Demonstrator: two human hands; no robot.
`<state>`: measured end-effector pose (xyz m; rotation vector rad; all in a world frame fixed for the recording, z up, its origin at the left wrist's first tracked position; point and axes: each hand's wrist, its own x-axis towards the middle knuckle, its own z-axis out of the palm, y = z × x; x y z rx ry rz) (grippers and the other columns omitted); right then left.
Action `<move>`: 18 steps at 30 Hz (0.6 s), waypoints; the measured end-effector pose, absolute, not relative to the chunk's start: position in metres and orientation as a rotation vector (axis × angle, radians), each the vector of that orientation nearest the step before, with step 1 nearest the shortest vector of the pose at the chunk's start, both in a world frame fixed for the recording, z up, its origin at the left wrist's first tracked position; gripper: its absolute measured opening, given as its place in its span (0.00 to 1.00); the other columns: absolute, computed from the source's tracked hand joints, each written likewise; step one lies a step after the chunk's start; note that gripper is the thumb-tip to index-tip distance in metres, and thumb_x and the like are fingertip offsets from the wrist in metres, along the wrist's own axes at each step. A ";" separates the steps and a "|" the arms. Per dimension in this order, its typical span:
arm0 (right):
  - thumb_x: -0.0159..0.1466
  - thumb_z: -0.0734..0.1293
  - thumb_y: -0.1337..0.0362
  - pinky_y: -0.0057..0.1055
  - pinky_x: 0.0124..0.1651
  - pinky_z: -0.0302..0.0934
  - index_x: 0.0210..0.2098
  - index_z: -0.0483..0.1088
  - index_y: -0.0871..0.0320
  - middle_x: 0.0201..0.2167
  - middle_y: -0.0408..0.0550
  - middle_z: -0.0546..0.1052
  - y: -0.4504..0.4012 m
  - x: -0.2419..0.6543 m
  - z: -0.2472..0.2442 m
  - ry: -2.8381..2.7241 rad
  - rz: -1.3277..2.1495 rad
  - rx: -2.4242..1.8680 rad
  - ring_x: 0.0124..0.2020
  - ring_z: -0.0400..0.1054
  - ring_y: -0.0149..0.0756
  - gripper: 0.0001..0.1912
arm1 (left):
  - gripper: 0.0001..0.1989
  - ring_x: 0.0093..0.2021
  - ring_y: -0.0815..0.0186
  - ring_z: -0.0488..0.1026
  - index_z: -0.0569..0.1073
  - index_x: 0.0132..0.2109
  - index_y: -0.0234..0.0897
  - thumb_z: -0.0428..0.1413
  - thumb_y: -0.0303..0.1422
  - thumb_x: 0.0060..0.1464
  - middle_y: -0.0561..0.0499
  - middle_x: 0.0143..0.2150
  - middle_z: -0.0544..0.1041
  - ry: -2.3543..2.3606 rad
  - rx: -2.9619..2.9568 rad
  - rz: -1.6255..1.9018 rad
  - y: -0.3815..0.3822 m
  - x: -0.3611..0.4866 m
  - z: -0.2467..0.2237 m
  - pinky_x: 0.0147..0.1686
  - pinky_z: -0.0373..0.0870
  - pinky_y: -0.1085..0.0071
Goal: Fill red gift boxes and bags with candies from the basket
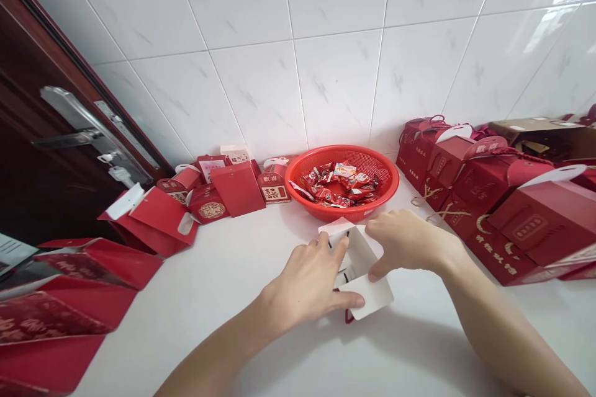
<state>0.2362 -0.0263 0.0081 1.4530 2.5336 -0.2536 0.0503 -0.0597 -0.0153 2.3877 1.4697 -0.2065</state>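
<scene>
A small gift box (367,295) stands on the white table with its top flaps folded outward and its white inside showing. My left hand (305,279) grips its left side, the thumb lying on the near flap and the fingertips at the left wall. On the opposite side my right hand (405,242) holds the right wall, with its thumb reaching inside the rim; its other fingers are partly hidden. Some dark red cord (349,316) pokes out below the near flap. Just behind the box sits a red plastic basket (294,177) of wrapped sweets (344,185).
Several red gift boxes (239,189) line the wall at left, with red folded bags (84,298) nearer me. Stacked red boxes (535,217) and a cardboard box (535,127) fill the right. A door with a metal handle (88,133) stands left of the table (195,335).
</scene>
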 end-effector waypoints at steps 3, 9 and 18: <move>0.52 0.77 0.50 0.32 0.27 0.52 0.25 0.68 0.57 0.29 0.48 0.76 -0.026 0.231 0.007 2.537 -0.185 1.441 0.31 0.73 0.45 0.20 | 0.36 0.45 0.46 0.75 0.68 0.59 0.41 0.59 0.58 0.50 0.38 0.51 0.70 1.605 2.310 -0.152 -0.063 0.056 -0.019 0.42 0.70 0.57; 0.56 0.75 0.54 0.32 0.27 0.55 0.29 0.72 0.57 0.35 0.49 0.78 -0.024 0.232 0.009 2.551 -0.200 1.513 0.34 0.74 0.44 0.14 | 0.31 0.45 0.48 0.75 0.69 0.52 0.42 0.59 0.57 0.49 0.39 0.53 0.68 1.665 2.305 0.044 -0.054 0.059 -0.030 0.40 0.70 0.59; 0.64 0.68 0.54 0.33 0.33 0.61 0.42 0.75 0.54 0.40 0.50 0.81 -0.020 0.265 0.025 2.817 -0.124 1.714 0.41 0.76 0.47 0.12 | 0.30 0.43 0.53 0.76 0.72 0.55 0.44 0.57 0.58 0.53 0.42 0.56 0.69 1.453 2.373 0.199 -0.054 0.053 -0.025 0.39 0.72 0.61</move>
